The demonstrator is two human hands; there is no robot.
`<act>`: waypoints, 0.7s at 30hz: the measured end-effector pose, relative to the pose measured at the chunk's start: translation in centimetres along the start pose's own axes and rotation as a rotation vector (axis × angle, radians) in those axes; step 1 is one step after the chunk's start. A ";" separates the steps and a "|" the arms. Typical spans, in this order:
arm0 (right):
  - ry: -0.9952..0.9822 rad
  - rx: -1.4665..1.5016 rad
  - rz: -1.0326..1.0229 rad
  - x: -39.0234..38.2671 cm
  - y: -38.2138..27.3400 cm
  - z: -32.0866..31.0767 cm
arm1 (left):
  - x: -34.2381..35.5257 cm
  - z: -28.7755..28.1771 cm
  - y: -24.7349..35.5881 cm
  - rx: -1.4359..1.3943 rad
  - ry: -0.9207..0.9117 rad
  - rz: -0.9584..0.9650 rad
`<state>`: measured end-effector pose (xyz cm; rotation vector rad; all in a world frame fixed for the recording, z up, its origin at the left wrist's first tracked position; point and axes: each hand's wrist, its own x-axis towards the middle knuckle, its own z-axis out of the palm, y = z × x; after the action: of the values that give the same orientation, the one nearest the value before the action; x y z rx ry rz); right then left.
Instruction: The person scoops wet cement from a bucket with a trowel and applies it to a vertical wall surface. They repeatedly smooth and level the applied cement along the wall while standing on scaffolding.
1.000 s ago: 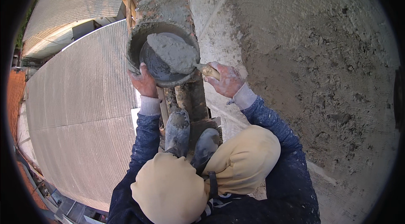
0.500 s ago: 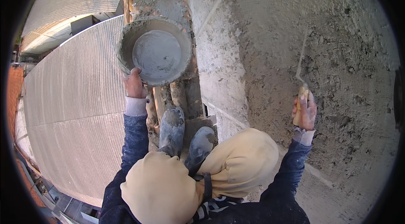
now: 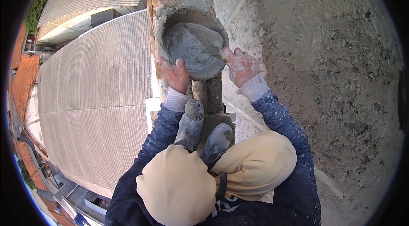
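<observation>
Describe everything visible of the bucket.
The round grey bucket has caked walls, its material unclear. Mouth up, it holds wet mortar. The left hand grips its near-left rim; the right hand holds a trowel at its right edge. It is ahead of the boots; what supports it underneath is hidden.

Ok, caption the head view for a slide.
Left hand grips a bucket of grey mortar; right hand holds a trowel inside.

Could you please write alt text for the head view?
The left hand holds a bucket of grey mortar while the right hand grips a trowel handle at its rim; a rough mortared surface lies right, a corrugated roof left.
</observation>
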<state>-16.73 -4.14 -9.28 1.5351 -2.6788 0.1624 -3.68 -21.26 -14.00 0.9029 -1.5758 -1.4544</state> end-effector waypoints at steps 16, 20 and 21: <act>-0.172 0.938 0.473 -9.7 4.6 -1.6 | 4.4 -7.6 -7.4 -0.363 0.008 -0.563; -0.377 1.292 0.859 -12.1 11.1 3.3 | 5.2 -8.8 -6.2 -0.623 -0.129 -0.711; -0.385 1.346 0.962 -11.2 13.2 4.7 | 5.9 -9.0 -5.9 -0.657 -0.145 -0.736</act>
<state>-22.37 11.57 -15.89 -0.0760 -3.4448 2.1702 1.78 -30.96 -19.14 1.0197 -0.7405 -2.3983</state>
